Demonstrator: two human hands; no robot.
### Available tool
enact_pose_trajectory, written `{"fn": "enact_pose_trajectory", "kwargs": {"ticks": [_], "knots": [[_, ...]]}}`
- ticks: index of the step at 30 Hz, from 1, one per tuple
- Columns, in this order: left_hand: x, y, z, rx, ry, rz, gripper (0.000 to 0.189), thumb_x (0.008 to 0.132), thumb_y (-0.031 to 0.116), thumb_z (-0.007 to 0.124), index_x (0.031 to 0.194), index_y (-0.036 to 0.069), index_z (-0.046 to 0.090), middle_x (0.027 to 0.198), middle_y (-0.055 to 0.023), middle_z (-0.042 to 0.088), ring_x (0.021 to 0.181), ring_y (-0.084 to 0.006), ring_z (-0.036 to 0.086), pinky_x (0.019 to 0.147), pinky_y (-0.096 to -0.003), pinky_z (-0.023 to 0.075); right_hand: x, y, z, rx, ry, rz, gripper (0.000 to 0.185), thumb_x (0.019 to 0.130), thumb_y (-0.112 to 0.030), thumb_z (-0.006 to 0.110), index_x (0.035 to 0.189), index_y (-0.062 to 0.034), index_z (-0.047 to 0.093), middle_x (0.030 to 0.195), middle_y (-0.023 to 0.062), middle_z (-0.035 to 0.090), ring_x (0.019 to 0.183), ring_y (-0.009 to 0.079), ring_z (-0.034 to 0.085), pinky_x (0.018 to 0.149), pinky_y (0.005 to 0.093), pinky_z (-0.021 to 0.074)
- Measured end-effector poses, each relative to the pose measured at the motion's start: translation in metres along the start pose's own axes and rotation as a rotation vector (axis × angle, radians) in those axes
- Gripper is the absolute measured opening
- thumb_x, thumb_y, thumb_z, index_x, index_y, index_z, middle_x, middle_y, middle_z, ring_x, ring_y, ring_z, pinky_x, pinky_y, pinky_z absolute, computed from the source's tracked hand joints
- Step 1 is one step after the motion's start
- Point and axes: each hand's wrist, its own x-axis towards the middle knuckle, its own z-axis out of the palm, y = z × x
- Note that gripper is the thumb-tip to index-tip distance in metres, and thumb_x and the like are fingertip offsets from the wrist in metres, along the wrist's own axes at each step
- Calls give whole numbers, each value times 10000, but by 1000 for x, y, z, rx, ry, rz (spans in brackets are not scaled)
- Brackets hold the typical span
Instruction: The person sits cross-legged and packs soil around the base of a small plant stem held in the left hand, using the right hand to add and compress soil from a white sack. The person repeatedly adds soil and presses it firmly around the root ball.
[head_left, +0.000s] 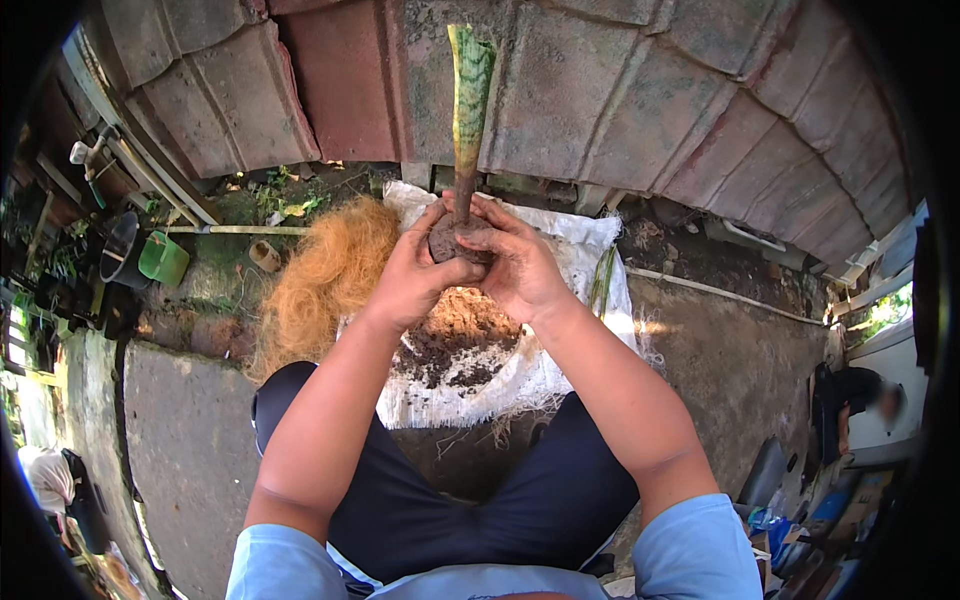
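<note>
Both my hands cup a ball of dark moist soil (450, 244) at the base of an upright snake plant leaf (469, 112), which has a cut top. My left hand (422, 274) wraps the ball's left side, and my right hand (517, 262) wraps its right side with the thumb over the top. Below them, a heap of loose brown soil (472, 322) lies on a white woven sack (450, 409). Orange-brown fibre (330, 262) is piled at the sack's left. Slim green leaves (602, 281) rest on its right part.
Low roof tiles (555, 97) span the far side. A green plastic container (163, 259), a dark bucket (122, 251) and a tap (90, 152) are at the left. A pale pipe (724, 295) runs along the ground at the right. Other people (851, 405) (75, 495) are at both far sides.
</note>
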Motion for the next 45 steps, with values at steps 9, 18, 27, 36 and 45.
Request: {"fn": "enact_pose_trajectory", "kwargs": {"ticks": [9, 18, 27, 36, 45], "knots": [[12, 8, 0, 177, -98, 127, 867, 721, -33, 826, 1466, -56, 382, 1259, -127, 630, 1080, -190, 661, 937, -341, 570, -4, -25, 13, -157, -47, 35, 615, 923, -181, 775, 1439, -32, 477, 1349, 60, 562, 1192, 197, 603, 977, 373, 564], [13, 8, 8, 328, 8, 117, 699, 683, -15, 836, 1321, -48, 552, 1166, -96, 684, 1043, -177, 658, 922, -323, 545, 6, 2, 3, -314, -32, -108, 504, 915, -160, 783, 1322, -17, 524, 1225, 65, 606, 1142, 166, 618, 962, 329, 533], [12, 5, -1, 402, 9, 133, 820, 660, -6, 869, 1385, -79, 492, 1183, -112, 678, 1040, -173, 662, 910, -317, 547, -1, -15, 18, -197, 55, 154, 615, 860, -185, 844, 1361, -59, 512, 1225, 56, 631, 1133, 165, 629, 946, 326, 554], [8, 0, 5, 534, 96, 112, 932, 673, 19, 877, 1454, -100, 382, 1207, -150, 671, 1077, -196, 664, 930, -327, 554, 5, 9, 6, -270, 35, -26, 633, 839, -67, 835, 1374, -47, 498, 1249, 65, 617, 1142, 187, 638, 942, 321, 573], [7, 7, -4, 498, 85, 115, 898, 610, 158, 918, 1398, -38, 533, 1317, -140, 597, 1166, -225, 613, 1023, -357, 495, -2, -19, 11, 104, -86, 233, 666, 854, -225, 840, 1413, -94, 502, 1320, 61, 588, 1200, 215, 622, 969, 400, 573]]}}
